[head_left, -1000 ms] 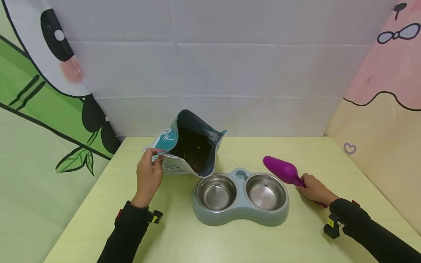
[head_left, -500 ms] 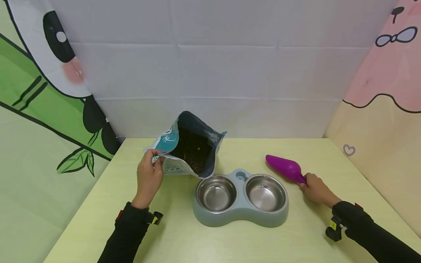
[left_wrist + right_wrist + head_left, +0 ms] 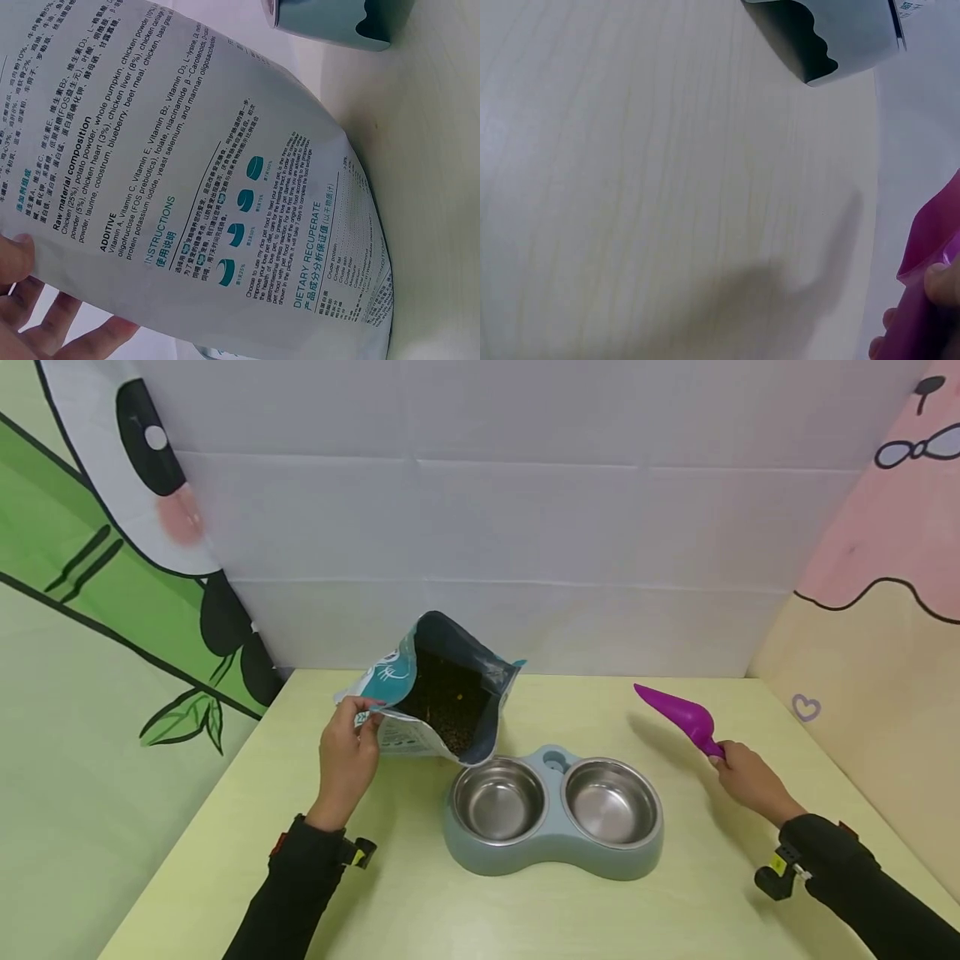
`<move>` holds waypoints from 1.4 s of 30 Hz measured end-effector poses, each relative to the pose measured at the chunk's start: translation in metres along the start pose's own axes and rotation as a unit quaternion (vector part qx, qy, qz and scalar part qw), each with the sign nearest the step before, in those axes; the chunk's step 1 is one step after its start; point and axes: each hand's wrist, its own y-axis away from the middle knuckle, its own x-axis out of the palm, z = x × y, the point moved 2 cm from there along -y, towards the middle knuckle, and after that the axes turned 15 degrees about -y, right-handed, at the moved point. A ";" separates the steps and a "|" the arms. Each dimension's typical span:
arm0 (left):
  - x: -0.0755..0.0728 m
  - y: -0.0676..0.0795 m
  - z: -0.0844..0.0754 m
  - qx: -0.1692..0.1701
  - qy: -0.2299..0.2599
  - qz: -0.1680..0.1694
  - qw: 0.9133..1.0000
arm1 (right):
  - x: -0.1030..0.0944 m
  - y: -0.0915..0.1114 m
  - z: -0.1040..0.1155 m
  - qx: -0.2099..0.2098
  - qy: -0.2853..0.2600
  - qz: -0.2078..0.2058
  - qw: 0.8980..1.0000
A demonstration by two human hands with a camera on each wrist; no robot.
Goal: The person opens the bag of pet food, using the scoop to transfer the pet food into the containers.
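Scoop (image 3: 678, 717) in purple is hanging above the right part of the pale tabletop (image 3: 555, 922), its tip pointing up and away to the left, its shadow lying apart on the wood grain. Around its handle the right hand (image 3: 752, 782) is closing its fingers, and in the right wrist view the thumb is pressing on top. Well to the left, the left hand (image 3: 348, 764) is pinching the near rim of a bag (image 3: 408, 740), thumb and fingers meeting on its edge. That bag, teal and white, is tilting its wide mouth toward the head camera and showing dark brown pellets (image 3: 448, 706) inside. Just in front, a blue-grey stand (image 3: 553, 831) is holding two steel bowls (image 3: 611, 806) side by side; whether the bag's lower corner is touching the left one, I cannot tell. Black sleeves (image 3: 851, 878) are covering both forearms, each wrist carrying a small camera (image 3: 775, 881). Behind everything, a creased white backdrop (image 3: 525, 527) is hanging between cartoon-painted side panels (image 3: 892, 668).
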 end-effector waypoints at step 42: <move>0.004 0.000 0.002 -0.005 -0.004 0.002 1.000 | -0.052 0.003 0.088 -0.119 -0.083 -0.100 0.984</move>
